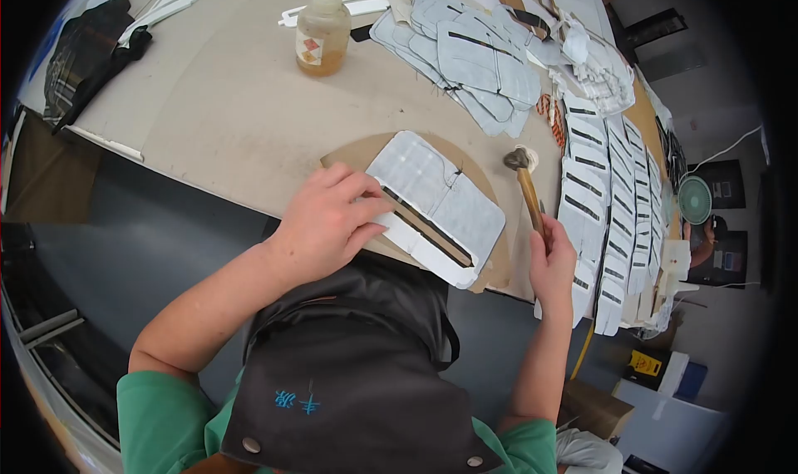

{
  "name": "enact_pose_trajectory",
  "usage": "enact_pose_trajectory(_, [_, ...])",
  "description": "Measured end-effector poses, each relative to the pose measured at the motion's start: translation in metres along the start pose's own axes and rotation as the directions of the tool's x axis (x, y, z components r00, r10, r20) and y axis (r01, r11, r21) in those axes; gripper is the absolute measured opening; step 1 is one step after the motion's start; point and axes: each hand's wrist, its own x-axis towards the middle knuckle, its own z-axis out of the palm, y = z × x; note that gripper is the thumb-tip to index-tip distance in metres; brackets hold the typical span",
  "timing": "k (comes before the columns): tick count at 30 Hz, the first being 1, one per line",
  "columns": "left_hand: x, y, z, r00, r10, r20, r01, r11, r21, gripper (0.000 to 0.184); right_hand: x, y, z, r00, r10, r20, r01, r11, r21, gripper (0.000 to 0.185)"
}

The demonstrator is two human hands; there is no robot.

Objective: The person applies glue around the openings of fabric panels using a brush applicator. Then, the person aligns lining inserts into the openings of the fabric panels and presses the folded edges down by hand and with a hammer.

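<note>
A grey-white panel [424,175] with rounded corners and a long dark-edged slot lies on a brown board [495,262] at the table's front edge. My left hand [332,216] bends over the panel's left end, thumb and fingertips closed on the end of the slot strip. My right hand [553,262] is wrapped round the wooden handle of a hammer [527,183]. Its metal head points away from me, to the right of the panel and apart from it. A dark thread tuft shows on the panel's upper half.
A bottle of amber liquid [322,37] stands beyond the board. Stacked grey panels [486,62] lie at the back. Rows of white pieces with black slots [586,191] cover the right side. Dark fabric [87,54] hangs over the left edge.
</note>
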Motion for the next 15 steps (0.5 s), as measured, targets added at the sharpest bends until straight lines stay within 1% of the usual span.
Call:
enact_pose_trajectory(1, [0.0, 0.0, 0.001, 1.0, -0.003, -0.007, 0.003, 1.0, -0.002, 0.028, -0.008, -0.015, -0.006, 0.995, 0.081, 0.06, -0.089, 0.985, 0.149, 0.022])
enact_pose_trajectory(2, [-0.001, 0.001, 0.003, 1.0, -0.012, -0.018, 0.012, 1.0, 0.002, 0.029, -0.021, -0.026, -0.012, 0.971, 0.182, 0.154, -0.226, 0.908, 0.353, 0.022])
enact_pose_trajectory(3, [-0.003, 0.0, 0.004, 1.0, -0.021, -0.022, 0.022, 1.0, 0.006, 0.029, -0.034, -0.043, -0.02, 0.969, 0.184, 0.163, -0.231, 0.908, 0.35, 0.022])
enact_pose_trajectory(4, [-0.004, 0.0, 0.005, 1.0, -0.026, -0.017, 0.026, 1.0, 0.002, 0.029, -0.047, -0.061, -0.028, 0.965, 0.15, 0.217, -0.245, 0.815, 0.525, 0.023])
enact_pose_trajectory(5, [-0.003, 0.0, 0.004, 0.999, -0.034, -0.011, 0.034, 0.999, -0.014, 0.029, -0.058, -0.07, -0.033, 0.96, 0.107, 0.259, -0.259, 0.689, 0.677, 0.024])
enact_pose_trajectory(7, [-0.001, -0.001, 0.004, 0.999, -0.043, -0.01, 0.043, 0.999, -0.031, 0.029, -0.075, -0.06, -0.025, 0.975, 0.003, 0.223, -0.122, 0.845, 0.521, 0.024])
enact_pose_trajectory(8, [-0.001, -0.001, 0.003, 0.999, -0.037, -0.002, 0.037, 0.999, -0.033, 0.029, -0.068, -0.073, -0.023, 0.936, -0.025, 0.351, -0.067, 0.967, 0.247, 0.022])
enact_pose_trajectory(9, [-0.001, -0.001, 0.002, 1.0, -0.029, 0.008, 0.029, 0.999, -0.035, 0.029, -0.065, -0.062, -0.006, 0.88, -0.086, 0.468, 0.082, 0.996, 0.029, 0.021])
enact_pose_trajectory(11, [0.0, 0.0, 0.001, 0.999, -0.032, 0.03, 0.033, 0.999, -0.029, 0.029, -0.065, -0.068, 0.005, 0.877, -0.178, 0.447, 0.141, 0.983, 0.114, 0.021])
enact_pose_trajectory(12, [-0.001, -0.001, 0.0, 0.997, -0.054, 0.052, 0.055, 0.998, -0.019, 0.028, -0.062, -0.074, 0.0, 0.875, -0.182, 0.448, 0.145, 0.983, 0.117, 0.021])
enact_pose_trajectory(13, [-0.004, 0.0, 0.001, 0.996, -0.064, 0.056, 0.065, 0.998, -0.024, 0.028, -0.062, -0.086, -0.012, 0.891, -0.048, 0.451, -0.041, 0.982, 0.186, 0.022])
enact_pose_trajectory(14, [-0.003, -0.002, 0.003, 0.998, -0.054, 0.033, 0.055, 0.998, -0.029, 0.029, -0.06, -0.092, -0.018, 0.886, 0.081, 0.457, -0.217, 0.942, 0.255, 0.022])
enact_pose_trajectory(15, [-0.004, -0.003, 0.004, 0.999, -0.043, 0.013, 0.044, 0.998, -0.037, 0.029, -0.061, -0.089, -0.017, 0.883, 0.082, 0.462, -0.221, 0.942, 0.254, 0.022])
